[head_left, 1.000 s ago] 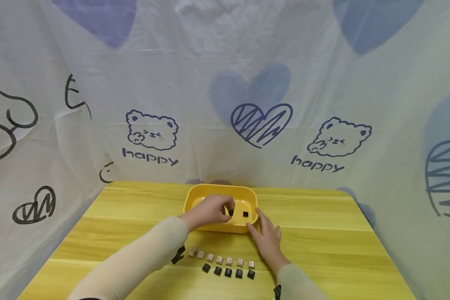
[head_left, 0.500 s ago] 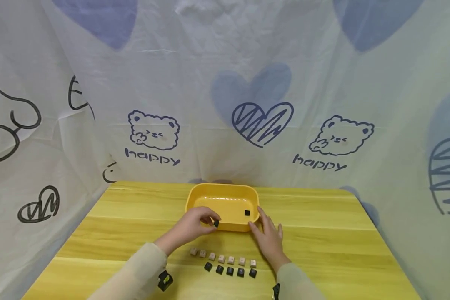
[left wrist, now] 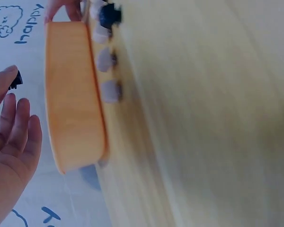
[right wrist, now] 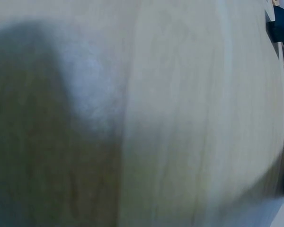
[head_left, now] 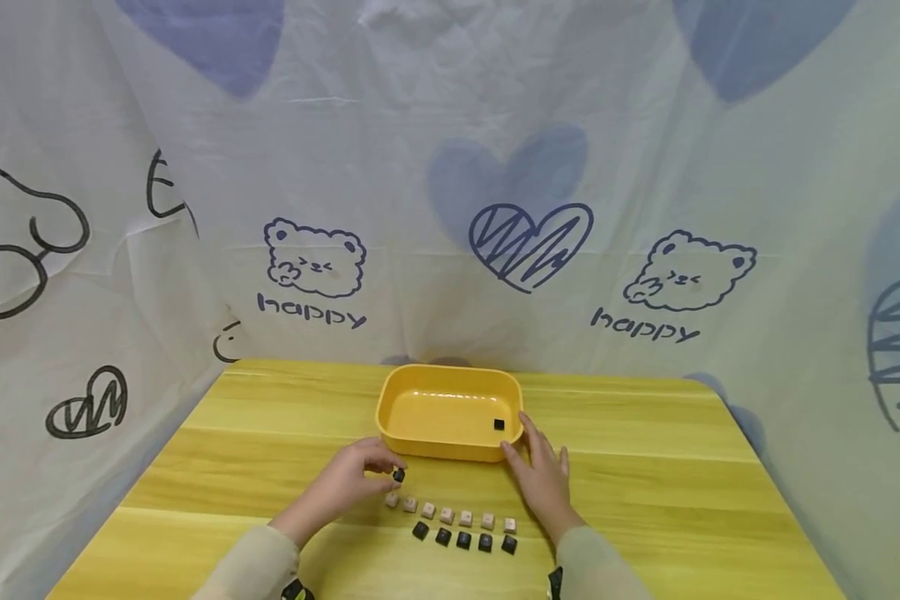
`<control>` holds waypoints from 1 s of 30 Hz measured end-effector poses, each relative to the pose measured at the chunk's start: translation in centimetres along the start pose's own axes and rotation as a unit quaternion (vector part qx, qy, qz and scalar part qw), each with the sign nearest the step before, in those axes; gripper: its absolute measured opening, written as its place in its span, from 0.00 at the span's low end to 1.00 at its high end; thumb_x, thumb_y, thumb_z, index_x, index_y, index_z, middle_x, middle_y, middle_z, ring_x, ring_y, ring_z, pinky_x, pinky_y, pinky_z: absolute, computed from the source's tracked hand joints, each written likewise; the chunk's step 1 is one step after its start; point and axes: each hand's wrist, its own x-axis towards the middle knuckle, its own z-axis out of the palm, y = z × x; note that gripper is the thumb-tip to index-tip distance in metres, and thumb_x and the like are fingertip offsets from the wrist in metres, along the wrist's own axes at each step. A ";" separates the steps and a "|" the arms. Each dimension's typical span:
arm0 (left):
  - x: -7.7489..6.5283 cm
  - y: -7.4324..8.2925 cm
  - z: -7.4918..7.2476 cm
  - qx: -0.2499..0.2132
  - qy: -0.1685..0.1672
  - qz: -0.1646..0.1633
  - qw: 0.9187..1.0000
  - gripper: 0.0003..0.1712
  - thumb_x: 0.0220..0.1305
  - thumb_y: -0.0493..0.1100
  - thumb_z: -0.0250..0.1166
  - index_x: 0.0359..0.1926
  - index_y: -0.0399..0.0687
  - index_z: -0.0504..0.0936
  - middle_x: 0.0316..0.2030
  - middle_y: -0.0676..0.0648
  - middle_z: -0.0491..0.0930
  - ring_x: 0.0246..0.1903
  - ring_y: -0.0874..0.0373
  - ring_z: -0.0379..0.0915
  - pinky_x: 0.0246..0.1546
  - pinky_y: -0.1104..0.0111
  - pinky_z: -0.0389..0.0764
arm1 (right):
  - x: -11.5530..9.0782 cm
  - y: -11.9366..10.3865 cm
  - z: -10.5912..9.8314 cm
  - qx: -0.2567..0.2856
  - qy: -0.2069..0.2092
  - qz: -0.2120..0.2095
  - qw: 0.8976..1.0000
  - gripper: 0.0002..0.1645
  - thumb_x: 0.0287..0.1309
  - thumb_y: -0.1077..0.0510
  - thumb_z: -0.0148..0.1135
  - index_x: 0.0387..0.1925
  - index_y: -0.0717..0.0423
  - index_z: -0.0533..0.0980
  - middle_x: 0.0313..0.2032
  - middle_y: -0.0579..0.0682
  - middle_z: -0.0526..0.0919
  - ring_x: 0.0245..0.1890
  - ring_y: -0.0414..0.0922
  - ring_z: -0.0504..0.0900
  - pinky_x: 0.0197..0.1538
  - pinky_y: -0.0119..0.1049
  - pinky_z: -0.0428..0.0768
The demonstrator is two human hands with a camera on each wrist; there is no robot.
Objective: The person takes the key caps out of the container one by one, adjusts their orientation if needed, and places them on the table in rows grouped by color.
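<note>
My left hand [head_left: 345,482] pinches a black keycap [head_left: 398,475] between thumb and fingertips, just above the table and in front of a yellow plastic tub [head_left: 450,451]. In the left wrist view the same keycap [left wrist: 16,80] shows at the thumb tip of the left hand [left wrist: 12,151]. My right hand [head_left: 543,483] rests against the tub's front right corner, thumb on the front wall and fingers along the right side. One black keycap [head_left: 498,424] lies inside the tub. Below the left hand starts a row of pale keycaps [head_left: 447,516], with a row of black keycaps [head_left: 463,541] nearer to me.
Everything stands on a yellow wood-grain table [head_left: 645,467]. A white cloth [head_left: 435,325] with printed hearts and bears hangs behind its back edge and along both sides. The right wrist view shows mostly blurred table surface [right wrist: 170,113].
My left hand has drawn back out of the tub toward the left and nearer to me, carrying the black keycap down to the row's left end. The right hand has stayed at the tub's corner.
</note>
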 end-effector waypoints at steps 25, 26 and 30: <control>-2.2 -1.7 2.4 0.006 -0.081 -0.050 0.995 0.14 0.46 0.28 0.70 0.37 0.42 0.87 0.33 0.53 0.81 0.31 0.62 0.77 0.33 0.72 0.79 | 0.0 0.1 0.3 -0.022 0.005 0.005 1.000 0.42 0.65 0.30 0.48 0.75 0.37 0.53 0.71 0.50 0.62 0.70 0.55 0.59 0.69 0.59 0.30; -2.2 -1.7 2.6 0.005 -0.085 -0.051 0.995 0.14 0.46 0.28 0.70 0.36 0.42 0.87 0.33 0.53 0.81 0.31 0.63 0.77 0.32 0.72 0.79 | 0.0 0.1 0.3 -0.022 0.005 0.005 1.000 0.42 0.65 0.30 0.48 0.75 0.37 0.53 0.71 0.51 0.62 0.70 0.56 0.59 0.69 0.59 0.30; -2.0 -1.9 3.0 0.003 -0.098 -0.063 0.993 0.13 0.47 0.28 0.72 0.36 0.43 0.87 0.32 0.53 0.83 0.29 0.65 0.77 0.32 0.73 0.79 | 0.0 0.2 0.3 -0.022 0.006 0.004 1.000 0.43 0.65 0.30 0.48 0.75 0.37 0.53 0.70 0.51 0.63 0.69 0.56 0.60 0.69 0.59 0.30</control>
